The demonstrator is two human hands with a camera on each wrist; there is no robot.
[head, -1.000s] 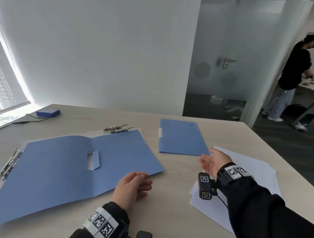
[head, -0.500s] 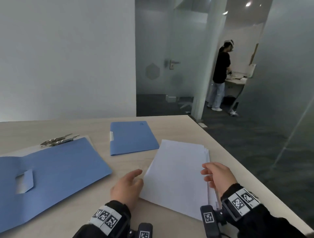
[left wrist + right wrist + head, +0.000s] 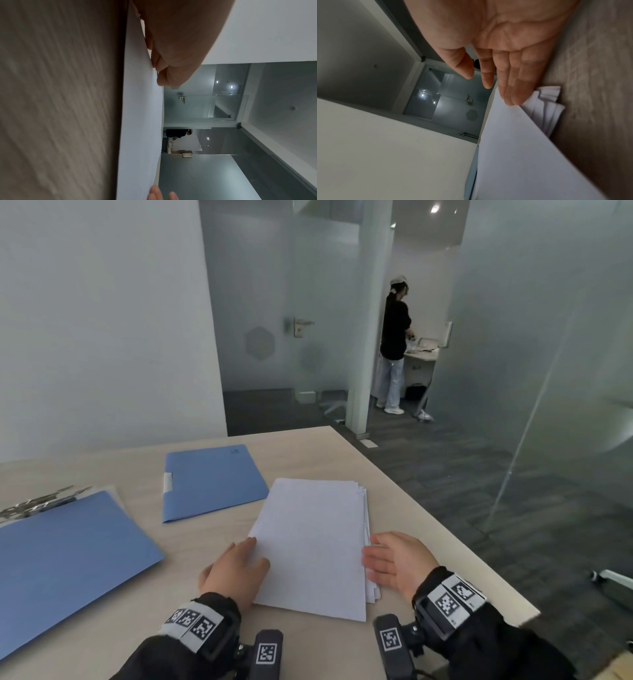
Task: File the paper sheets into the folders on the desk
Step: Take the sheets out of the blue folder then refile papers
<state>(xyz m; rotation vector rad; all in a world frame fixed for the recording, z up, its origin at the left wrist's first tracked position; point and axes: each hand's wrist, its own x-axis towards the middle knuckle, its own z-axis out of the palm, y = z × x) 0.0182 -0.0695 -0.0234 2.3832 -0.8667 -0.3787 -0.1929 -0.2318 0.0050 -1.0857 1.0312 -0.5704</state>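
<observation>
Fingers [image 3: 251, 544] of left hand [image 3: 236, 571] straight, lying flat against left long edge of paper stack [image 3: 313, 546], thumb resting on top sheet. Left wrist view: fingertips [image 3: 160, 75] touching top sheet [image 3: 140, 121]; whether any curl under the edge, cannot tell. Fingers [image 3: 513, 83] of right hand [image 3: 397, 565] straight and pressed together, palm turned toward stack's right edge, tips touching loose sheet edges; thumb [image 3: 460, 63] held apart, above the sheets. Nothing pinched by either hand.

Paper stack lying flat on counter [image 3: 308, 453], between both hands, near right-hand counter edge. Lower sheets fanned out unevenly along right side [image 3: 546, 108].

Open blue folder [image 3: 68, 559] flat on counter to the left, well apart from stack; metal clip [image 3: 37, 505] at its far edge. Closed blue folder [image 3: 212, 481] farther back, its near right corner just beside stack's far left corner.

Beyond counter: white wall, frosted glass door with handle [image 3: 299, 325], standing person [image 3: 394, 347] at another desk.
</observation>
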